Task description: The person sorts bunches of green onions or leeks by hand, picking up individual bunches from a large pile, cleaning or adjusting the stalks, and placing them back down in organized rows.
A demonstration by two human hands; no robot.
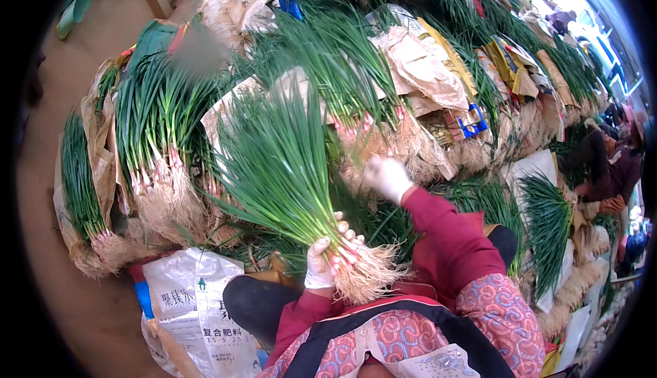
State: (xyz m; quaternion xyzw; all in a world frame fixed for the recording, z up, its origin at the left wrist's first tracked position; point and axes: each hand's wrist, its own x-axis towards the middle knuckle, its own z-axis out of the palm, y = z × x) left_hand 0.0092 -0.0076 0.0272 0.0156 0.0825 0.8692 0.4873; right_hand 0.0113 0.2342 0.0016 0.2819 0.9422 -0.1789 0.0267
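In my left hand (327,255), white-gloved, is a bunch of green garlic (291,166). My fingers and thumb wrap round its pinkish lower stems. Its long leaves fan up and to the left, while the pale, stringy roots (369,272) hang out to the right, close to my lap. Apart from that bunch, my right hand (389,178), also gloved, is raised beyond it to the right. It is smeared by motion, close to the roots of another bunch (349,97) on the pile, and its fingers cannot be made out.
Bunches of green garlic (154,118) lie in rows ahead, with sacks (417,70) between them. A printed white sack (198,303) lies at my lower left, and loose green leaves (376,231) lie before me. Another person (612,166) sits at the far right, beside more bunches (546,217).
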